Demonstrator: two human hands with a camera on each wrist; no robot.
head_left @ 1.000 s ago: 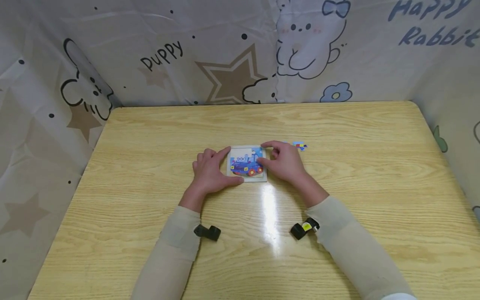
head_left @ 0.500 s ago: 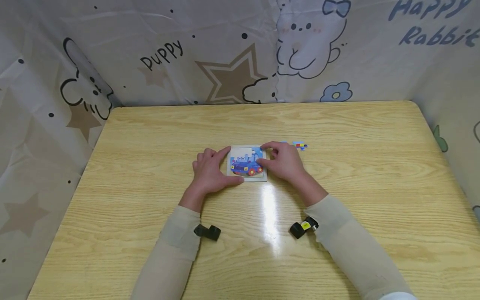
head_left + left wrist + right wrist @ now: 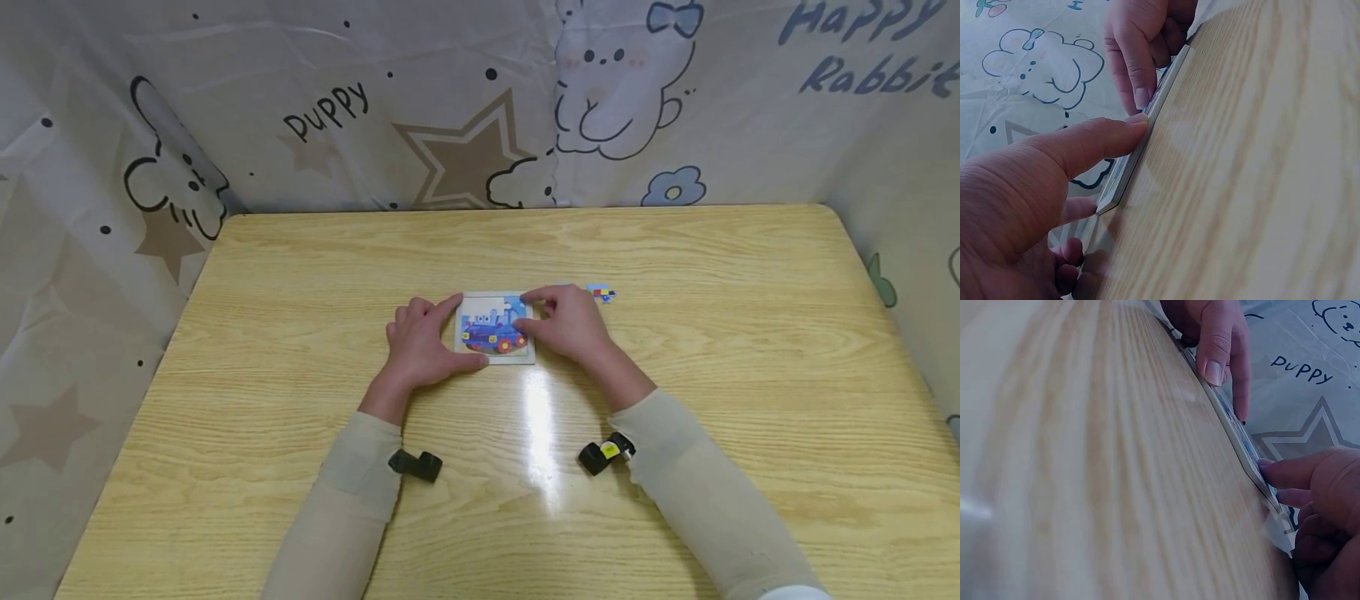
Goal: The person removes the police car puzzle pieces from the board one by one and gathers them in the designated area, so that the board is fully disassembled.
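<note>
On the wooden bench (image 3: 720, 333) we see the left hand (image 3: 422, 343) and the right hand (image 3: 573, 325) gripping the framed puzzle (image 3: 489, 332)

The puzzle (image 3: 486, 332) is blue with red wheels (image 3: 505, 346), its frame (image 3: 513, 361) whitish, the table (image 3: 285, 333) yellow wood grain.

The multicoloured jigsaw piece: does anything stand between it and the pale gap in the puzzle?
Yes: in the head view, the right hand lies between the multicoloured jigsaw piece and the pale gap, its index finger at the upper right corner of the puzzle. What it hides is unclear.
</note>
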